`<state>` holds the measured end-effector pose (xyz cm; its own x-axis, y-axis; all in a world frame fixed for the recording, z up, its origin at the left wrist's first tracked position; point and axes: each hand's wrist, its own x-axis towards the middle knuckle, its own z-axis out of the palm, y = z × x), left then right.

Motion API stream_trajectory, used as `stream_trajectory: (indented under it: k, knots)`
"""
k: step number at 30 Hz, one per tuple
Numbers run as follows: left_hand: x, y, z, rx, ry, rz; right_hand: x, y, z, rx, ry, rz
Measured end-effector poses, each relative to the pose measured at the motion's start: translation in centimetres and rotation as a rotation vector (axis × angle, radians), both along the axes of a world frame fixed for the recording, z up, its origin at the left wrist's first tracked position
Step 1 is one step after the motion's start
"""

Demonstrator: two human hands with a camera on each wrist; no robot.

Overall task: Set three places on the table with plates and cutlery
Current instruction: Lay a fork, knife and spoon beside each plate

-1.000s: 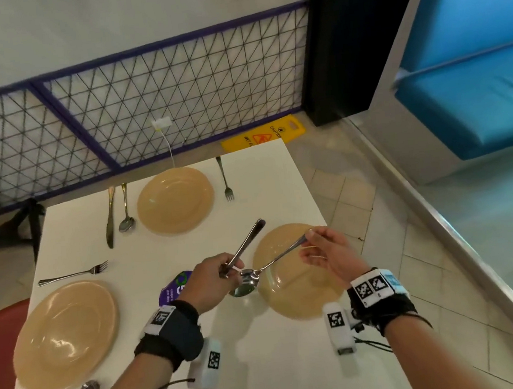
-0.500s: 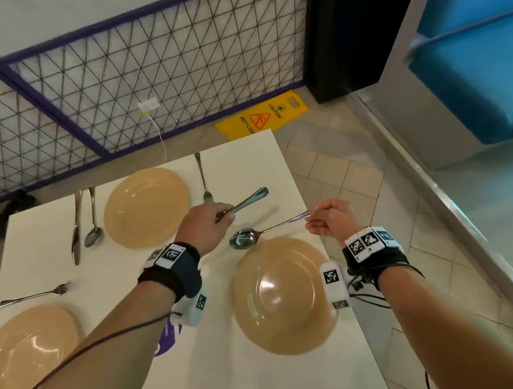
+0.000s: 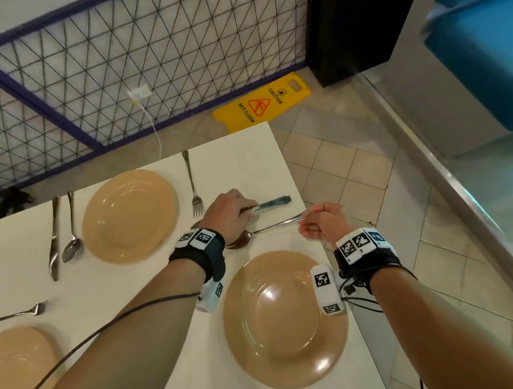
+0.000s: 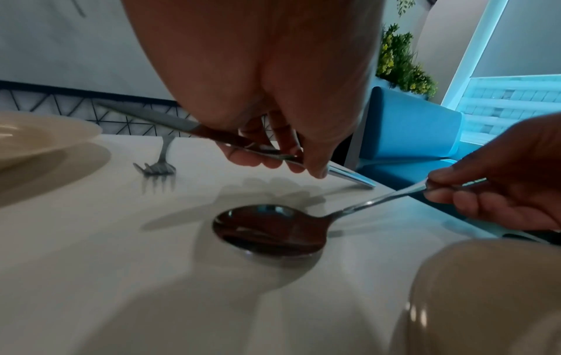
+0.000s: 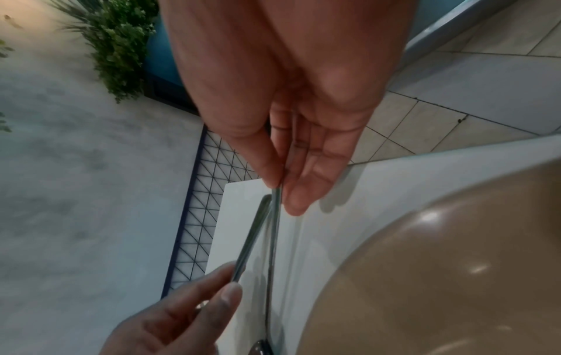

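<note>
While a knife (image 3: 267,203) is being gripped by the left hand (image 3: 227,213) at frame centre, a light, stiff, slippery spoon (image 3: 264,232) is being pinched by its thin handle in the right hand (image 3: 324,223).

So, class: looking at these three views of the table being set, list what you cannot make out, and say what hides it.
- Knife blade: head view, covered by the left hand.
- Spoon handle end: every view, buried in the right hand grip.
- Near-left plate: head view, cut off by the frame edge, so any cutlery below it is unseen.
- Wrist views: too blurred to read the cutlery's finish.
</note>
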<state>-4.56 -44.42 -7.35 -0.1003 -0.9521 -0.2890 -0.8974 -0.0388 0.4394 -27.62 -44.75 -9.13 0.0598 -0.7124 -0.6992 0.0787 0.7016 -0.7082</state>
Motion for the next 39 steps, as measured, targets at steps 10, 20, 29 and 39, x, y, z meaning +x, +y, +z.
stream_trajectory:
  k: [10,20,29,39]
  knots:
    - [-0.9,0.4,-1.8,-0.018,0.005,-0.055,0.3,0.6,-1.1,-0.116,0.461,0.175]
    - [-1.4,0.8,-2.2,-0.026,-0.01,-0.023,0.5,0.5,-0.5,-0.095,0.589,0.219]
    - [-1.6,0.9,-2.3,-0.031,-0.001,0.002,0.3,0.2,-0.4,-0.051,0.606,0.248]
    - [-1.8,0.8,-2.4,-0.027,0.001,-0.004,0.4,0.1,-0.5,-0.025,0.605,0.238]
